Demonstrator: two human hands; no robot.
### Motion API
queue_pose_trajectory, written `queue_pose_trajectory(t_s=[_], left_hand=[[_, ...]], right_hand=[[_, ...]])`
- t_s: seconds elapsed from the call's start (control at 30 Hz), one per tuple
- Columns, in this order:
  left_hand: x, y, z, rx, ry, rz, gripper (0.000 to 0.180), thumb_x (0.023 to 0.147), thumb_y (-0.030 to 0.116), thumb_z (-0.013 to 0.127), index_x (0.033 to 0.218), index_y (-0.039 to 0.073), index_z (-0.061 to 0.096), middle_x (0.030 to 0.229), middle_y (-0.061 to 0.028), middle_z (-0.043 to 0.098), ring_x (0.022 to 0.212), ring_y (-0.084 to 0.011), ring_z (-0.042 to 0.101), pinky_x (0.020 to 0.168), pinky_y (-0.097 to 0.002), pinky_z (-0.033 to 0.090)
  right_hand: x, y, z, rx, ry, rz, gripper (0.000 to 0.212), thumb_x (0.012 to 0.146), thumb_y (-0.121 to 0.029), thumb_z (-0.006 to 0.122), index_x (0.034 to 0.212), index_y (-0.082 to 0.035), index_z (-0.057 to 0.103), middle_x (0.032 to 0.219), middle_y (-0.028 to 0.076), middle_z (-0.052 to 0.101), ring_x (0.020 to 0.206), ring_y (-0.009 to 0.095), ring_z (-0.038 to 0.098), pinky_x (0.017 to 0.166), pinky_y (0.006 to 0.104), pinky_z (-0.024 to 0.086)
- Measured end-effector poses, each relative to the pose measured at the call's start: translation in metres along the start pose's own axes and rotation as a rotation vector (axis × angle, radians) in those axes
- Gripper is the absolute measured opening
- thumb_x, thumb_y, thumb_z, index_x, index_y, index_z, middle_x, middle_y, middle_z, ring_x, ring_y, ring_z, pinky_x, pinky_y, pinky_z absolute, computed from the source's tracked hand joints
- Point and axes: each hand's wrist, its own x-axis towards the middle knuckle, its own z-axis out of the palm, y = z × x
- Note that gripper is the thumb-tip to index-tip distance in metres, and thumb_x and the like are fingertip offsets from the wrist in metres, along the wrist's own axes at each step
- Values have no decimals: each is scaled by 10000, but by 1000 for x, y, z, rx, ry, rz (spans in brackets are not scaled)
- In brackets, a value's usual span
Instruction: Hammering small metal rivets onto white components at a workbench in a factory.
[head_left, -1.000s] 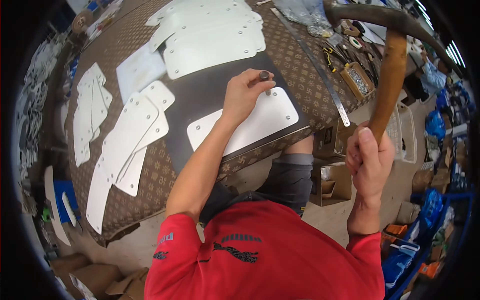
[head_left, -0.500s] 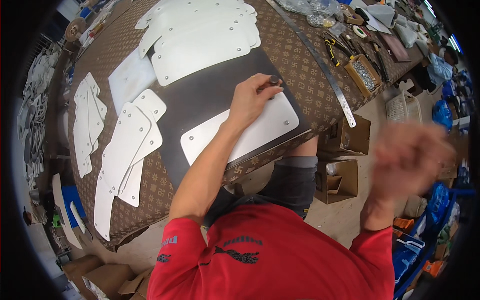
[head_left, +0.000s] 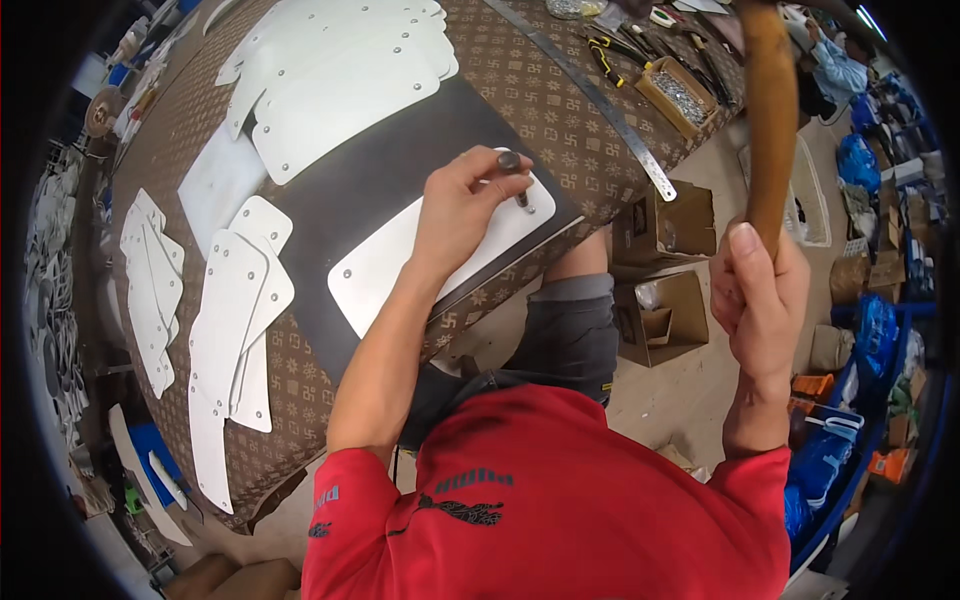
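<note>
My left hand point(head_left: 452, 212) is closed around a short dark metal rivet setter point(head_left: 511, 163), held nearly upright. Its lower end is at the right end of a white panel point(head_left: 388, 268), beside a rivet in the lower corner. Another rivet shows at the panel's left end. Under the panel lies a dark mat point(head_left: 395, 165). My right hand point(head_left: 762, 300) grips a hammer by its wooden handle point(head_left: 770, 130), raised to the right of the table. The hammer's head is mostly cut off by the upper edge.
Riveted white panels point(head_left: 340, 90) are piled at the back, with more stacks point(head_left: 228, 310) on the left beside a pale block point(head_left: 215, 185). A steel ruler point(head_left: 600, 105), pliers point(head_left: 606, 60) and a box of rivets point(head_left: 678, 95) lie right. Cardboard boxes point(head_left: 660, 320) stand below.
The setter in my left hand has moved along the panel's right end toward its lower corner rivet. My right hand, blurred before, now shows the raised hammer. The whole view has shifted somewhat.
</note>
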Motion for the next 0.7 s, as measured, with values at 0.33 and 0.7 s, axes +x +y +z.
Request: queue_pose_trajectory(t_s=[0.33, 0.7], left_hand=[[-5, -19, 21, 0, -115, -72, 153, 918, 15, 675, 1063, -9, 718, 995, -65, 711, 887, -130, 672, 825, -272, 535], [-15, 11, 3, 62, -1, 10, 167, 944, 97, 678, 1060, -23, 671, 904, -72, 681, 775, -135, 638, 701, -273, 503]], right_hand=[[-10, -38, -46, 554, -61, -725, 299, 1010, -358, 573, 925, -76, 522, 635, -42, 372, 468, 40, 323, 405, 194, 250], [-14, 86, -11, -90, -146, 172, 269, 1030, -295, 606, 863, -109, 506, 599, -88, 410, 476, 11, 367, 417, 208, 259]])
